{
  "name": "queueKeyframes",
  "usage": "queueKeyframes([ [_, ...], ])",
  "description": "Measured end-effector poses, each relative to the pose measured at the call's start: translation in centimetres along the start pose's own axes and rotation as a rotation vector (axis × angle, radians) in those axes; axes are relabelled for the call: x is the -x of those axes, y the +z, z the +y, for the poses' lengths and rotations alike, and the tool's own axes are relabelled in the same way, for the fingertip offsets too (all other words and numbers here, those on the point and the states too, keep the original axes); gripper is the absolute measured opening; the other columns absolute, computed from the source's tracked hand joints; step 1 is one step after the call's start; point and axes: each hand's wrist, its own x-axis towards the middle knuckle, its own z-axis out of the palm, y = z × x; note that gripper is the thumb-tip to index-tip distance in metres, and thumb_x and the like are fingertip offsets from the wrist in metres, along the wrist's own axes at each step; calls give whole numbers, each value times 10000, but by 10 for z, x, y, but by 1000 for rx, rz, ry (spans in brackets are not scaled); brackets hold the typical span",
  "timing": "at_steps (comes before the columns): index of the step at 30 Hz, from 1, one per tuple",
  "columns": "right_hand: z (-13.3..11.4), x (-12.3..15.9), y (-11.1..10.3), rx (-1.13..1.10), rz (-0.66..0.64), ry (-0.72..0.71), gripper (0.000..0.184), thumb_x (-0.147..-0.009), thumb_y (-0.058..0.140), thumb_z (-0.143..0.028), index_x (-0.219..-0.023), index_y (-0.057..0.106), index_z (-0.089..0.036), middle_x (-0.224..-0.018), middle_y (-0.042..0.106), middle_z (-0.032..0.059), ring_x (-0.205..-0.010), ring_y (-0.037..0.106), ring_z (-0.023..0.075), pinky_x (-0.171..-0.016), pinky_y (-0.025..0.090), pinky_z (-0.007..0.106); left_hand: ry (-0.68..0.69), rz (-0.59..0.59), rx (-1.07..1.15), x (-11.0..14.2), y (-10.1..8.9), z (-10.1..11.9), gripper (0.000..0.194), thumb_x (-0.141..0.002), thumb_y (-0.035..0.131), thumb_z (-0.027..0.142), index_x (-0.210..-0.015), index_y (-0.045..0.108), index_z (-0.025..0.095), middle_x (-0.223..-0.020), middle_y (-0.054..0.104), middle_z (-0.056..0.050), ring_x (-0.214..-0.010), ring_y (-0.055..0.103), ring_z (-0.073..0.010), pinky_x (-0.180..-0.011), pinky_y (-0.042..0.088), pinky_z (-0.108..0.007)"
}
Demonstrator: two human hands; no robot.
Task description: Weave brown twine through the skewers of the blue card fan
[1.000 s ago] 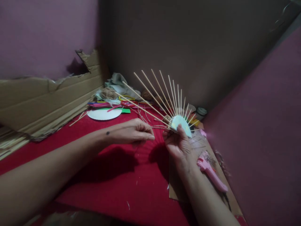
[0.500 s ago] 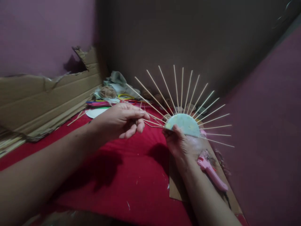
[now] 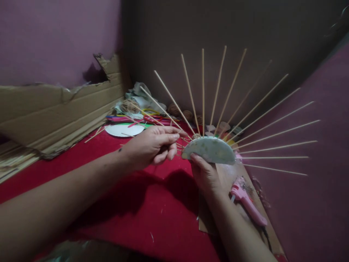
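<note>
R hand (image 3: 208, 178) grips half-disc (image 3: 209, 150), thumb on front, other fingers hidden behind. L hand (image 3: 160, 145) is just left of half-disc, fingers part-curled; can't tell if they pinch anything. Sticks (image 3: 203, 87) already fan round half-disc's curved edge; can't tell if any spots lack 1. Glue gun (image 3: 248, 203) lies nr, below-right of half-disc.

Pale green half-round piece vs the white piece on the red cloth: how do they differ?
Surface: the half-round piece is mottled pale green; the white piece looks plain.
Sticks: thin sticks fan out from the half-round piece; the white piece shows no such fan.
Support: the right hand holds the half-round piece raised; the white piece lies on the red cloth.
Shared: both pale, with a curved edge.
</note>
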Motion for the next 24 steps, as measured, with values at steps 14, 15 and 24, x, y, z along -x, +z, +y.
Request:
queueKeyframes([
  [14,-7,-19,-8,-146,24,-32,492,-518,724,-2,-926,612,-253,-827,669,-67,-788,616,155,-702,531,351,-37,-677,-894,7,-21,8,257,-803,503,164,-975,694,155,-638,666,-20,-576,581,-122,-549,423,-194],
  [15,-8,-19,-6,-172,14,0,447,-519,724,-8,-886,623,-242,-797,675,-69,-773,621,151,-712,532,352,-33,-725,-941,8,-18,4,259,-818,492,169,-989,687,152,-677,679,-36,-606,593,-131,-568,426,-201],
  [24,-12,-18,13,-318,-204,257,331,-428,831,-119,-692,661,-223,-680,706,-66,-695,646,123,-702,546,271,233,-121,-992,-4,-16,-19,442,-707,634,506,-983,580,165,-792,583,-27,-688,524,-165,-592,396,-252],
])
